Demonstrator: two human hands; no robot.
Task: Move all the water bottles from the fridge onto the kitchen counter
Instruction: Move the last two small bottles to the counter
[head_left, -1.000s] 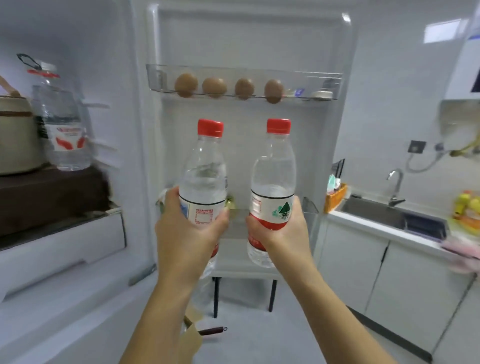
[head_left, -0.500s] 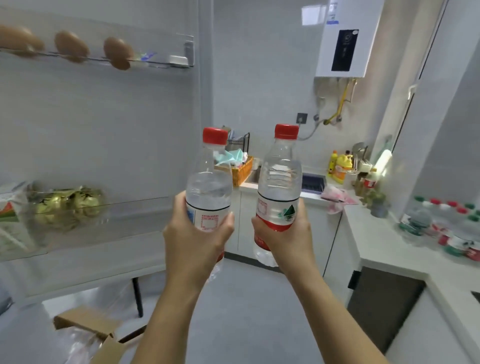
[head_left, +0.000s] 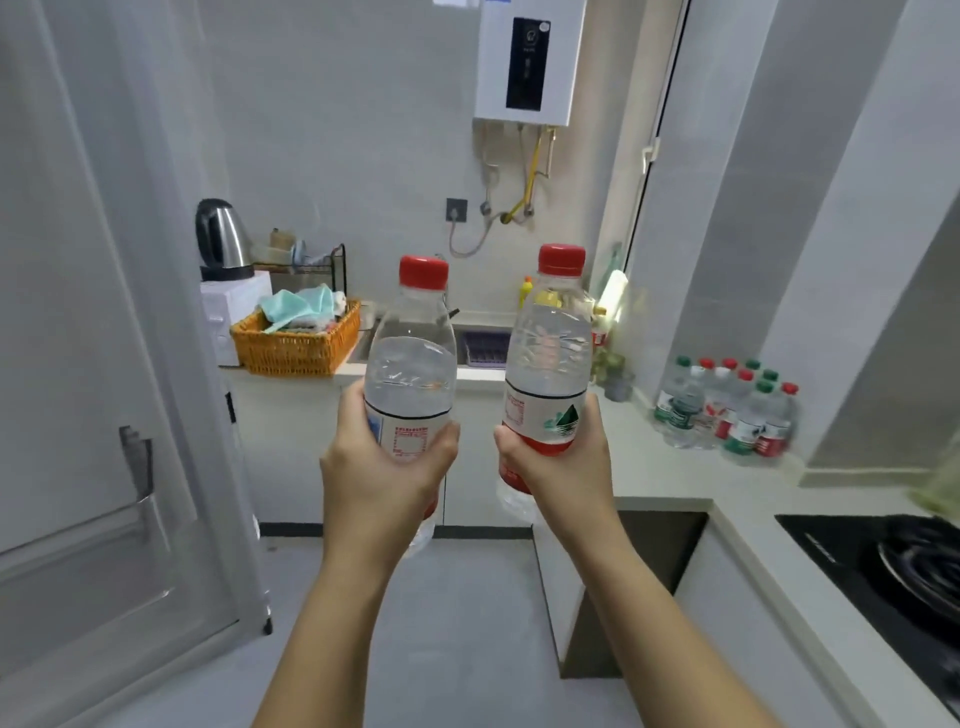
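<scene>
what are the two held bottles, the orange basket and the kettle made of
The left bottle and right bottle: clear glossy plastic, likely; the background shows through, caps red. The basket: orange woven wicker or plastic strand, matte; weave visible. The kettle: shiny steel-looking body with reflections, black handle, probably plastic.

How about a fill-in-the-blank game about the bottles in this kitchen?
1. The left hand grips the left bottle and the right hand grips the right bottle; both caps are ____.
2. The cluster of bottles on the counter shows red and ____ caps.
3. The woven basket is ____ in colour.

Missing words: red, green, orange.
</scene>
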